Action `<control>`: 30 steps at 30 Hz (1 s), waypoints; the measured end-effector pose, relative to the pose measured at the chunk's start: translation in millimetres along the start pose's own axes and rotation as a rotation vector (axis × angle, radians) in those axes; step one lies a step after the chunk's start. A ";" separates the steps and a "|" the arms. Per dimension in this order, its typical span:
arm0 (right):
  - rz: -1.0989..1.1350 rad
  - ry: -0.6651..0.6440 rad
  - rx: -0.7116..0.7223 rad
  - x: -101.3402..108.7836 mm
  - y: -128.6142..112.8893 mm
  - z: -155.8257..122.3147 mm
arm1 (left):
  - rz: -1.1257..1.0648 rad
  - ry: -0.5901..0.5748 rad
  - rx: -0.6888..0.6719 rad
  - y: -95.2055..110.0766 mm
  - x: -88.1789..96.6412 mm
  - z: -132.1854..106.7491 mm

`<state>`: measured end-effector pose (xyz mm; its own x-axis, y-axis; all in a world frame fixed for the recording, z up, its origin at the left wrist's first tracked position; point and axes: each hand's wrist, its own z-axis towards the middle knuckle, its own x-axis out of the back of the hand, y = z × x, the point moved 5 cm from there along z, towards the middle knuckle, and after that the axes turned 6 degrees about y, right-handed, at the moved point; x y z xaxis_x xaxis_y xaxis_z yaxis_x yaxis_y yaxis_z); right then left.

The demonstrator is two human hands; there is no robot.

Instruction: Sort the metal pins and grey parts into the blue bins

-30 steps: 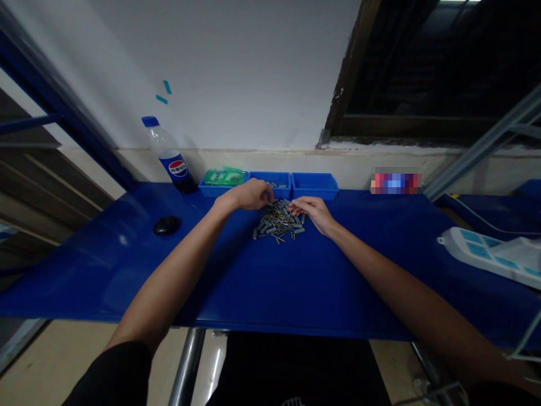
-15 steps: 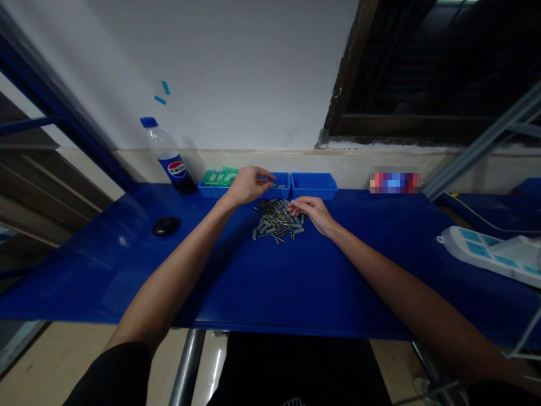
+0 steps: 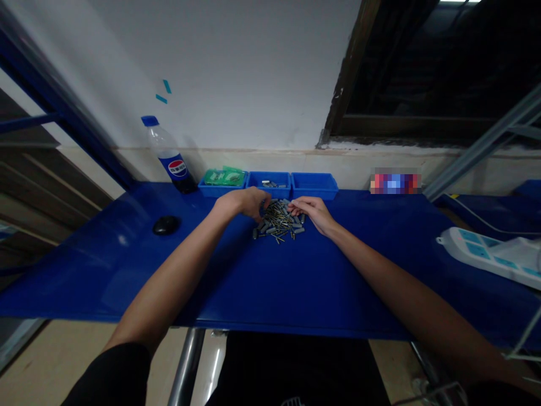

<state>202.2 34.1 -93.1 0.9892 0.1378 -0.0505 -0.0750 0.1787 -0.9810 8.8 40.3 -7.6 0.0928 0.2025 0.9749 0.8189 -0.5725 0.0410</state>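
Note:
A heap of small metal screws and grey plugs [image 3: 280,221] lies on the blue table [image 3: 296,276]. My left hand [image 3: 245,202] rests at the heap's left edge, fingers curled down onto the pieces. My right hand [image 3: 313,212] touches the heap's right edge, its fingers pinched over a piece too small to name. Behind the heap stand three blue bins: the middle bin [image 3: 270,184] holds a few metal pieces, the left bin [image 3: 223,181] holds green packets, and nothing shows inside the right bin [image 3: 315,184].
A cola bottle [image 3: 168,153] stands at the back left by the wall. A black mouse [image 3: 166,225] lies on the left. A white device with blue keys [image 3: 494,255] sits on the right. A metal frame bar [image 3: 477,148] slants at the far right.
My left hand went up to the middle bin half a second ago, then came back down to the heap's left edge. My right hand stayed at the heap.

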 end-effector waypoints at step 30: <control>-0.010 -0.003 0.012 -0.8 -1.0 0.2 | -0.102 0.012 0.006 2.1 2.1 0.1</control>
<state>201.5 34.1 -92.0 0.9895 0.1385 -0.0402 -0.0666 0.1920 -0.9791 10.8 39.6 -5.5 0.0020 0.2504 0.9681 0.8270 -0.5447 0.1392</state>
